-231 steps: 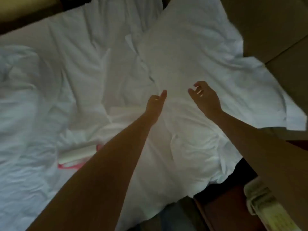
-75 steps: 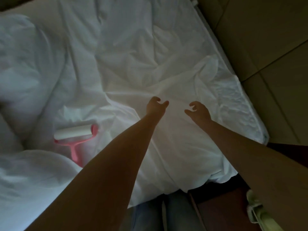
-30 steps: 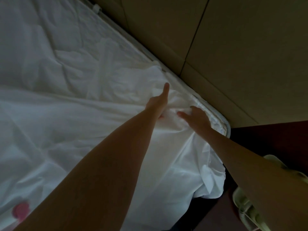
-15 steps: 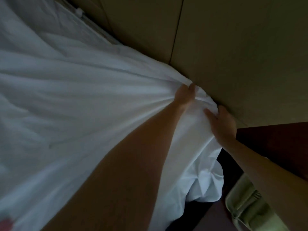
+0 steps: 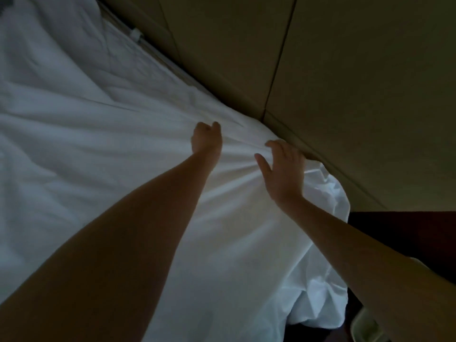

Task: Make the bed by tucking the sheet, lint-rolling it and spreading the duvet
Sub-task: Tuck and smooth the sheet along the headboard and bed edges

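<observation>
The white sheet [image 5: 103, 174] covers nearly all of the bed in front of you and runs out at the far side, where the mattress edge [image 5: 148, 48] lies close along the panelled wall [image 5: 357, 75]. Only a thin dark gap shows between the two, so you have almost no room there. A small white fitting [image 5: 135, 34] sits on that edge, further up the bed. At the near corner the sheet hangs untucked, its loose end [image 5: 318, 302] bunched and drooping over the side towards the dark floor [image 5: 407, 233]. That side holds the open space. A pale object [image 5: 365, 327] shows at the bottom right, too cropped to identify.

Both of your bare arms reach forward across the bed. Your right hand [image 5: 283, 169] lies flat on the sheet at the corner, thumb spread wide and fingers stretched towards the wall, with the outer fingertips dipping out of sight into the gap. Creases fan out from under its palm. Your left hand [image 5: 206, 140] is just beside it, further in from the wall, resting on the sheet with its fingers curled in. You cannot tell from here whether they hold any cloth. Long folds run across the sheet towards it from the left
</observation>
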